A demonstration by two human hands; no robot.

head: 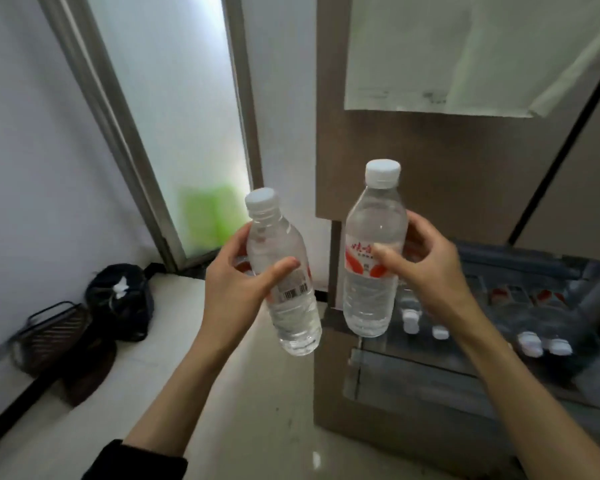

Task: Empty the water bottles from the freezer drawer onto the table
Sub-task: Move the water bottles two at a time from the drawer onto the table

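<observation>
1. Water bottles — two are out of the freezer drawer (pixel 465 372) and held in the air at the centre of the frame, caps up. The left bottle (pixel 284 282) leans with its base toward the lower right; the right bottle (pixel 373 258) stands nearly upright.
2. Left hand (pixel 236 285): fingers curled behind the left bottle, thumb pressed across its label — clamped on the bottle.
3. Right hand (pixel 426 261): fingers wrapped round the back of the right bottle, thumb laid on the red-and-white label, likewise clamped.
4. Freezer drawer, lower right of the frame: pulled open, with its clear front wall toward the viewer. Several bottles in the drawer (pixel 530 337) lie inside, white caps pointing toward the viewer; at least four caps can be made out, though blur hides the exact count.
5. Table: not identifiable in this view, so how many bottles already stand on it cannot be told.
6. Progress, as a judgement: the task is partway. Two bottles are lifted out but not yet set down; the drawer is far from empty, so further trips remain.
7. Surroundings: a black bag (pixel 118 299) and a dark wire basket (pixel 52 334) sit on the floor at the lower left.
</observation>
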